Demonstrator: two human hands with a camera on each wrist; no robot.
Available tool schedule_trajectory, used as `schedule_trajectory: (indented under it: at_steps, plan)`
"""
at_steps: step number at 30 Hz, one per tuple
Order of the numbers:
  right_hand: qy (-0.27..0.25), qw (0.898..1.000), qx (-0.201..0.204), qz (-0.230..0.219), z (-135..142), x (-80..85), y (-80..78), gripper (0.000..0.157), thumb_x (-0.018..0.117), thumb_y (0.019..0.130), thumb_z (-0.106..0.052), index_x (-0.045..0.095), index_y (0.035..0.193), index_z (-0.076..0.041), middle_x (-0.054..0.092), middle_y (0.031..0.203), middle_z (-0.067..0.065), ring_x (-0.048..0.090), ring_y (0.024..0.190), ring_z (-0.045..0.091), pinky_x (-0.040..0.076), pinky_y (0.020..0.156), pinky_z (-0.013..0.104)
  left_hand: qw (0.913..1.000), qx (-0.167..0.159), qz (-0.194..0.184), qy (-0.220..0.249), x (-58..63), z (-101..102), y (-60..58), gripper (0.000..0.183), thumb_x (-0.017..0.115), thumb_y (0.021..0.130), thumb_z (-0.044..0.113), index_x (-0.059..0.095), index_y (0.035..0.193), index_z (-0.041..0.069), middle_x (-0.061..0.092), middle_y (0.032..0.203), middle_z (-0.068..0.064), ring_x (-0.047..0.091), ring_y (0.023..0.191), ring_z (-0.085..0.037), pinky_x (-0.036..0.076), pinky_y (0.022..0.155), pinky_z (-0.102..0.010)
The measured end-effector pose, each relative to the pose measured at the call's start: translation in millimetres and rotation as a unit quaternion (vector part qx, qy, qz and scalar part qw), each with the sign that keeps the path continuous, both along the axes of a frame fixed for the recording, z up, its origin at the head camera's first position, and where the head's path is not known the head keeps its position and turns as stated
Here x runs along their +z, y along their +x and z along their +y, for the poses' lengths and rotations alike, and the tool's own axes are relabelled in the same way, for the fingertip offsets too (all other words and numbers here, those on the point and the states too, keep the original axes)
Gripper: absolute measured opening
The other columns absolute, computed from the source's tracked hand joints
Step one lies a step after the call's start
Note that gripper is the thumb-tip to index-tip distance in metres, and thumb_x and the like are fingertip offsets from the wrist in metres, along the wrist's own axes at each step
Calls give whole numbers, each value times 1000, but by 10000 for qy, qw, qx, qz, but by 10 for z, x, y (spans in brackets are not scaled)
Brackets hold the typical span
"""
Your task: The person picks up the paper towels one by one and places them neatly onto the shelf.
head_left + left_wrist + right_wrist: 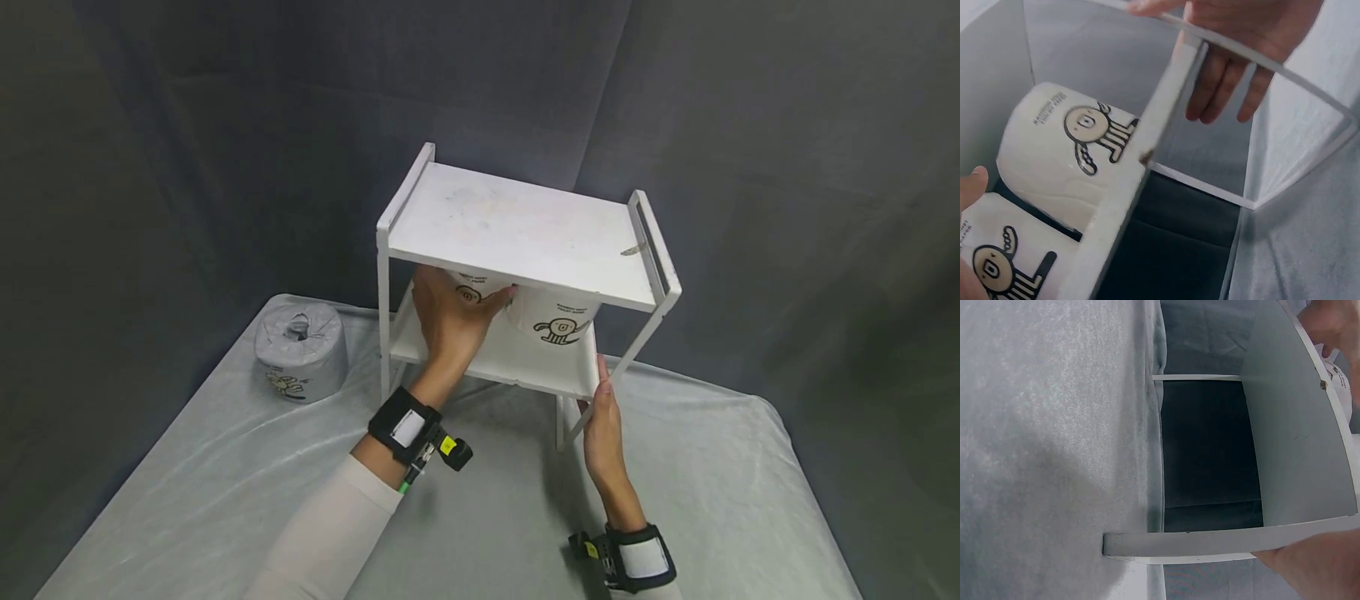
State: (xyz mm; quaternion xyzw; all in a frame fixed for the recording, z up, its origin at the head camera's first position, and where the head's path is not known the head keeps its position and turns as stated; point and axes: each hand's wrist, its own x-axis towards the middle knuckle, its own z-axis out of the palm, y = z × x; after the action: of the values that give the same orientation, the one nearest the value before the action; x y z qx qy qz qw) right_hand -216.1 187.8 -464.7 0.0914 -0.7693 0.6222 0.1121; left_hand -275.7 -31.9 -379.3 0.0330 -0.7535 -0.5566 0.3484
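Observation:
A white two-tier rack [517, 225] stands at an angle on the cloth, with two wrapped toilet paper rolls on its lower shelf. My left hand [450, 325] reaches under the top board and grips the left toilet roll [1007, 262], its thumb pointing toward the other one. The right toilet roll [558, 321] sits beside it, a cartoon figure printed on its wrapper. At the rack's front right leg, my right hand [602, 433] holds the frame by the lower shelf, thumb in front and fingers behind. The top board hides the rolls' upper parts.
Another wrapped toilet roll [303, 358] stands upright on the table left of the rack. A pale grey cloth [495, 517] covers the table. Dark curtains [337, 100] hang close behind it and at both sides.

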Motion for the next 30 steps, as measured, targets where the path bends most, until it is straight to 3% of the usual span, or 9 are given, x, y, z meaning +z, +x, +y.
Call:
schedule_trajectory:
  at_steps: [6, 11, 17, 21, 26, 30]
  plan:
    - [-49, 10000, 58, 31, 0, 9, 3, 58, 17, 106, -44, 13, 159, -23, 8, 165, 10, 17, 147, 34, 19, 113, 57, 9998, -21, 181, -48, 30, 8, 140, 125, 84, 65, 50, 5, 157, 18, 24, 154, -11, 20, 143, -22, 17, 115, -44]
    - [-51, 10000, 36, 39, 3, 4, 1, 59, 17, 106, -44, 14, 160, -21, 11, 164, 11, 19, 147, 36, 20, 113, 57, 9990, -193, 396, -57, 12, 33, 261, 127, 85, 64, 50, 6, 157, 16, 23, 156, -11, 19, 144, -20, 18, 116, -44]
    - [-134, 9999, 49, 0, 10, -8, 0, 59, 18, 105, -46, 14, 159, -22, 12, 164, 11, 20, 146, 35, 20, 113, 57, 9995, -268, -49, -130, -6, 87, 434, 131, 86, 60, 54, 8, 157, 13, 29, 152, -16, 27, 141, -26, 22, 116, -42]
    - [-121, 9999, 21, -29, 17, -14, 0, 61, 18, 104, -48, 14, 159, -23, 12, 163, 12, 19, 146, 37, 19, 113, 58, 9987, -231, -168, -421, -20, 96, 511, 133, 85, 58, 57, 10, 157, 11, 32, 150, -19, 31, 138, -29, 25, 115, -42]
    - [-29, 10000, -21, -48, 13, -15, -2, 60, 18, 104, -48, 14, 159, -24, 11, 164, 11, 18, 146, 37, 19, 113, 58, 9939, -129, 195, -1076, -79, 89, 576, 132, 85, 56, 59, 14, 156, 9, 25, 158, -15, 27, 143, -28, 20, 116, -50]
    - [-21, 10000, -19, -48, 4, -4, -3, 60, 18, 105, -47, 14, 159, -23, 10, 165, 9, 17, 147, 36, 19, 113, 57, 9863, -18, 420, -1594, -117, 95, 641, 130, 84, 54, 62, 21, 153, 7, 23, 160, -19, 24, 145, -31, 19, 114, -60]
